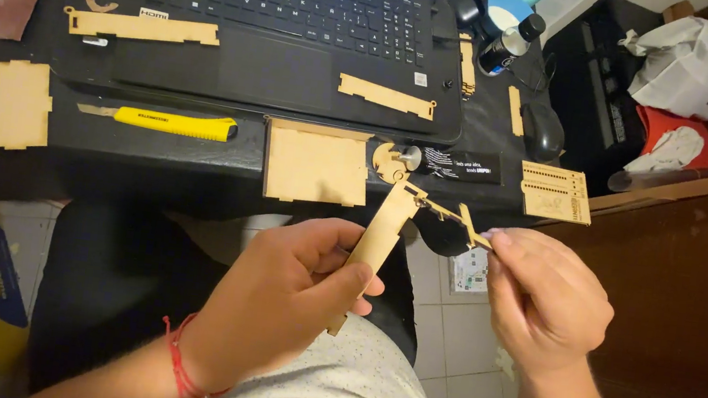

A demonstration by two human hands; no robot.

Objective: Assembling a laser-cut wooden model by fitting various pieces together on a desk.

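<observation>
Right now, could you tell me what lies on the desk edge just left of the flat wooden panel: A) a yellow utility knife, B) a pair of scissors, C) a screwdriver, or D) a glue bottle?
A: a yellow utility knife lies flat on the black desk, just left of the flat wooden panel, in front of the laptop.

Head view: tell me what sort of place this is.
Probably a home hobby desk, not a workshop: an open laptop shares the dark top with laser-cut wooden parts and a yellow utility knife. Both hands hold a wooden strip above a tiled floor.
</observation>
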